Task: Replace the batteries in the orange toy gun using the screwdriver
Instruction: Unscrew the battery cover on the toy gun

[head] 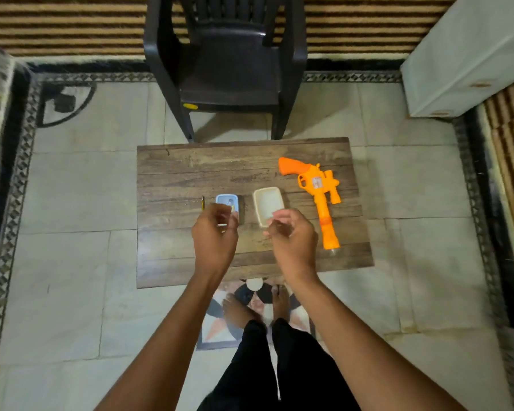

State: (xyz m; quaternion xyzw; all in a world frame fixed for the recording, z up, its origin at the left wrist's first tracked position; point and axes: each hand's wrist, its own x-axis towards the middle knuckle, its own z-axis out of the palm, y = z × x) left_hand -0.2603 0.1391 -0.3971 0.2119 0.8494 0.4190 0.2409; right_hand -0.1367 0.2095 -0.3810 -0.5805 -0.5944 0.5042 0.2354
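The orange toy gun (pixel 318 188) lies on the right side of the small wooden table (pixel 172 173), barrel pointing toward me. A thin screwdriver (pixel 203 202) with a yellow part lies at the table's left, beside a small blue box (pixel 226 199). My left hand (pixel 215 232) hovers over the near end of that box, its curled fingers pinching a small pale battery-like object (pixel 222 225). My right hand (pixel 291 235) hangs above the near end of a cream plastic lid (pixel 267 203), fingers loosely curled, with nothing seen in them. Neither hand touches the gun.
A dark plastic chair (pixel 226 54) stands just beyond the table's far edge. A white cabinet (pixel 463 54) is at the far right. My bare feet (pixel 250 307) stand on the tiled floor under the near table edge. A dark object (pixel 241 209) sits against the blue box.
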